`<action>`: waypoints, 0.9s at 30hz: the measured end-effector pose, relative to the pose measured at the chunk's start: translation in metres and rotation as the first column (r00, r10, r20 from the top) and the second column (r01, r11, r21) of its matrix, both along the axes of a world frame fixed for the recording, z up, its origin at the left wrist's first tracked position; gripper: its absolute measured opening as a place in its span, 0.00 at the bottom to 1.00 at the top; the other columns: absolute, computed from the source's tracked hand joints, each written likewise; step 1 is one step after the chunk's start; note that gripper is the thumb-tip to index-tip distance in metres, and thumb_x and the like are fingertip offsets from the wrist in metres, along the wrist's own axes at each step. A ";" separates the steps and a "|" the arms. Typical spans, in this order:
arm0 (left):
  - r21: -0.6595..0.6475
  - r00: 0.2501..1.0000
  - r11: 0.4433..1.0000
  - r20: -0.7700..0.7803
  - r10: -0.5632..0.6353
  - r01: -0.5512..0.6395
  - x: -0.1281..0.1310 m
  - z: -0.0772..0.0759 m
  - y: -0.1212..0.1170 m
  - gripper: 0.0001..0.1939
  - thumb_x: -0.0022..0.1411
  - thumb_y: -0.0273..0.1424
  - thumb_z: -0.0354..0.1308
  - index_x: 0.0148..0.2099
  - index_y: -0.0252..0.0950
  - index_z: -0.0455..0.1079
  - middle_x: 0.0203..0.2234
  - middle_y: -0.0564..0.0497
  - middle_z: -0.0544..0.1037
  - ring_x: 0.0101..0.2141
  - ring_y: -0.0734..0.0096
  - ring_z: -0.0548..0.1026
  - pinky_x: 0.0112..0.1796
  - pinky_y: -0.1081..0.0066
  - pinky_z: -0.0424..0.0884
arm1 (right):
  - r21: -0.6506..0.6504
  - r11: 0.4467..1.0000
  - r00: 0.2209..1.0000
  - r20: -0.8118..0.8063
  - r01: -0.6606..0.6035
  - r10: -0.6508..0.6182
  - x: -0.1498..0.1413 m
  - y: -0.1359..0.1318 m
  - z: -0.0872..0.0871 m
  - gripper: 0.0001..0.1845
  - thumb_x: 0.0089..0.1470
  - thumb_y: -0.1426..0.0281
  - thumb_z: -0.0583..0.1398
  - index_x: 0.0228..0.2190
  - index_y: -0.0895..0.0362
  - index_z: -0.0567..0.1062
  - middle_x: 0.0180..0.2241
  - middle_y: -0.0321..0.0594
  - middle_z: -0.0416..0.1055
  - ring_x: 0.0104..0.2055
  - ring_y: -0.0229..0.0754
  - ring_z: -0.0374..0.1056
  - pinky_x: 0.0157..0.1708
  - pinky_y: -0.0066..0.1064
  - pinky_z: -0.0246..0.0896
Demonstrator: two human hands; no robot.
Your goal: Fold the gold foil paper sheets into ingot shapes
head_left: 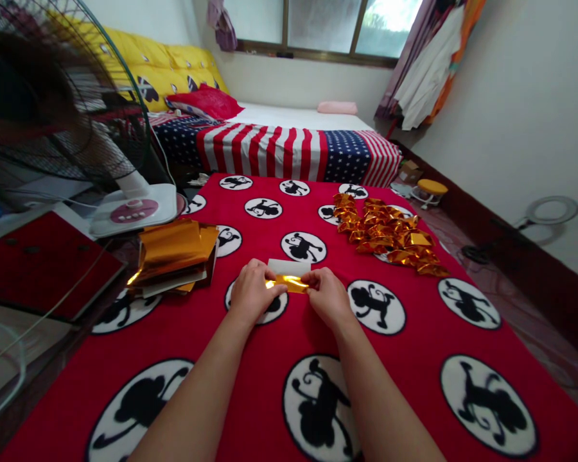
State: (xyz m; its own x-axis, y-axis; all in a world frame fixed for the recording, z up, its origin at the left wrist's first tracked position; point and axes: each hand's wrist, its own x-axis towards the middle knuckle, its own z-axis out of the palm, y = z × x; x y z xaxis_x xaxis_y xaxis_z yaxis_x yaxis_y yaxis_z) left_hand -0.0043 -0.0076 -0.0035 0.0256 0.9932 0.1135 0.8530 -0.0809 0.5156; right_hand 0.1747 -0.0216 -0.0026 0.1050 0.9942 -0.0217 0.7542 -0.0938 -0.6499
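Note:
Between my two hands lies a sheet of gold foil paper [291, 282], partly folded over, its pale backing showing along the far side. My left hand [254, 289] grips its left end with thumb and fingers. At the right end, my right hand [328, 294] pinches the foil in the same way. Off to the left is a stack of gold foil paper sheets [173, 247], loosely piled. Several folded gold foil pieces [385, 234] form a heap on the right side of the red cloth [250, 410], which has white circles with black monkey figures.
A standing electric fan [135, 202] stands at the left beside a dark red box [43, 263]. Beyond the cloth is a bed [289, 151] with a striped and starred cover. A yellow stool [431, 187] sits near the right wall.

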 end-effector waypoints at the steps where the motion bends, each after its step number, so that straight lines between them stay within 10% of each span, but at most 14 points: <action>1: -0.007 0.999 1.000 0.030 -0.012 0.012 -0.003 -0.002 0.002 0.10 0.50 0.37 0.67 0.32 0.37 0.75 0.35 0.49 0.73 0.39 0.65 0.72 0.41 0.69 0.68 | 0.002 1.000 1.000 -0.002 -0.004 0.004 0.000 0.000 0.000 0.15 0.45 0.80 0.59 0.34 0.53 0.78 0.36 0.36 0.73 0.35 0.37 0.68 0.32 0.26 0.56; 14: -0.080 0.976 0.992 0.205 -0.078 0.096 -0.020 0.003 0.009 0.09 0.48 0.21 0.61 0.33 0.36 0.78 0.37 0.49 0.75 0.36 0.69 0.73 0.38 0.71 0.70 | -0.017 1.000 1.000 -0.007 0.002 -0.002 0.001 0.000 0.001 0.17 0.45 0.81 0.57 0.34 0.52 0.78 0.37 0.36 0.73 0.37 0.38 0.68 0.34 0.27 0.57; 18: -0.068 0.977 0.994 0.199 -0.073 0.088 -0.018 0.003 0.008 0.09 0.49 0.21 0.61 0.34 0.35 0.78 0.37 0.48 0.75 0.36 0.69 0.73 0.38 0.71 0.70 | -0.037 0.999 0.997 0.068 0.030 -0.028 -0.009 -0.004 0.012 0.07 0.50 0.69 0.60 0.33 0.53 0.77 0.38 0.39 0.72 0.39 0.42 0.68 0.34 0.30 0.56; 27: -0.056 0.977 0.995 0.202 -0.070 0.083 -0.017 0.003 0.007 0.09 0.49 0.21 0.59 0.34 0.34 0.78 0.37 0.48 0.75 0.36 0.69 0.73 0.38 0.71 0.70 | 0.083 0.992 0.949 0.291 0.098 -0.118 -0.036 -0.008 0.009 0.22 0.45 0.52 0.64 0.35 0.56 0.72 0.39 0.46 0.67 0.45 0.51 0.64 0.38 0.37 0.58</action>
State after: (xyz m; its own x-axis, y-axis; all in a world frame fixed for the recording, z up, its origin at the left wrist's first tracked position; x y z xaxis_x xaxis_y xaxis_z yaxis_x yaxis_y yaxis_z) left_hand -0.0214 -0.0008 -0.0007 0.0850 0.9945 0.0607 0.7248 -0.1035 0.6812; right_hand 0.1390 -0.0300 0.0060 0.2034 0.9747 0.0926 0.9007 -0.1492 -0.4080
